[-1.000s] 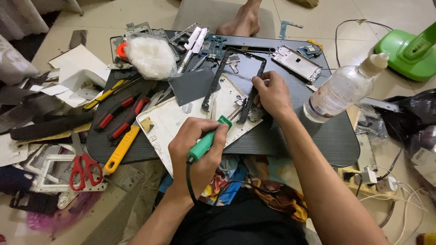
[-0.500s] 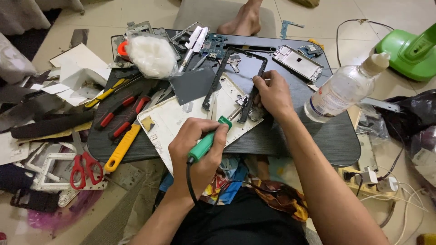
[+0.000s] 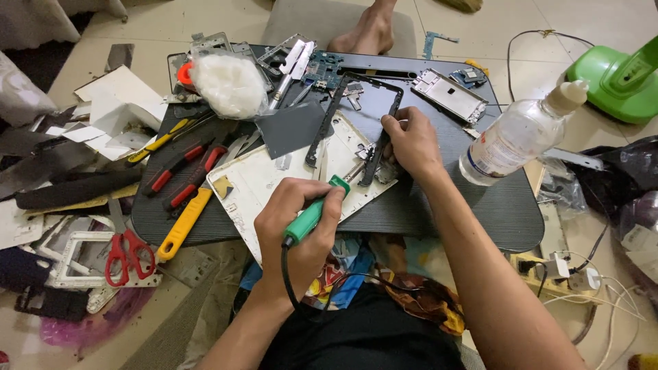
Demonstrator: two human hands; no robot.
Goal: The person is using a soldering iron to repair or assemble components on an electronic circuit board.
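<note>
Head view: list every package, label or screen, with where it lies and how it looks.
Clear plastic bottle: right edge of the black tray, lying tilted, pale cap, white label band with blue print.
Clear bag of white wadding: tray's upper left, lumpy.
Black frame: tray centre, rectangular, under the right hand.

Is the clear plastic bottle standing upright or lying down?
Lying down: the clear plastic bottle rests on its side at the black tray's right edge, cap pointing away.

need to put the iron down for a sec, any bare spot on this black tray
Bare tray lies right of the right hand, below the bottle. The left half is crowded with screwdrivers, a white panel and a bag.
</note>
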